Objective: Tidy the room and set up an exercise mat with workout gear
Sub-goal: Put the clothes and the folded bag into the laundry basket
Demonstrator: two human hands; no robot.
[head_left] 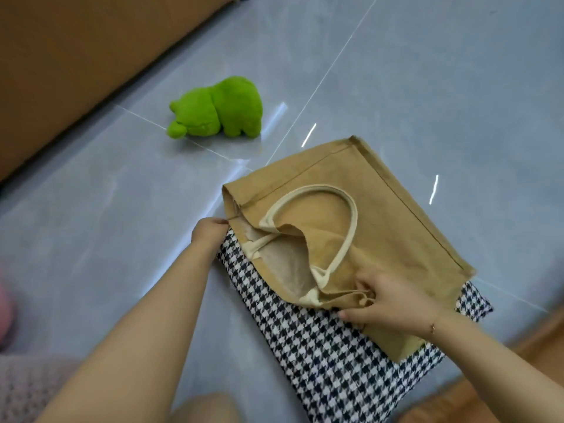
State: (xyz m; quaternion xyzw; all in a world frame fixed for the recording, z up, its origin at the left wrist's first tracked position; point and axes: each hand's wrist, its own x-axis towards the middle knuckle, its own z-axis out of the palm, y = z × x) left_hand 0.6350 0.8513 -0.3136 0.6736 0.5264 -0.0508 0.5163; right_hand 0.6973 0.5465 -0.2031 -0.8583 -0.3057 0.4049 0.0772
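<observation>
A tan burlap tote bag (387, 209) with cream handles lies flat on the grey tiled floor, its mouth toward me. A black-and-white houndstooth cushion (332, 358) sticks partly out of that mouth, its far end inside the bag. My left hand (209, 233) pinches the left corner of the bag's rim. My right hand (387, 303) grips the bunched rim on the right side, lying over the cushion. A green plush toy (219, 108) lies on the floor beyond the bag, to the left.
A brown sofa or cabinet side (76, 65) fills the top left corner. Pink fabric (27, 386) shows at the bottom left, and brown furniture (494, 392) at the bottom right. Glossy floor tiles (427, 87) stretch to the upper right.
</observation>
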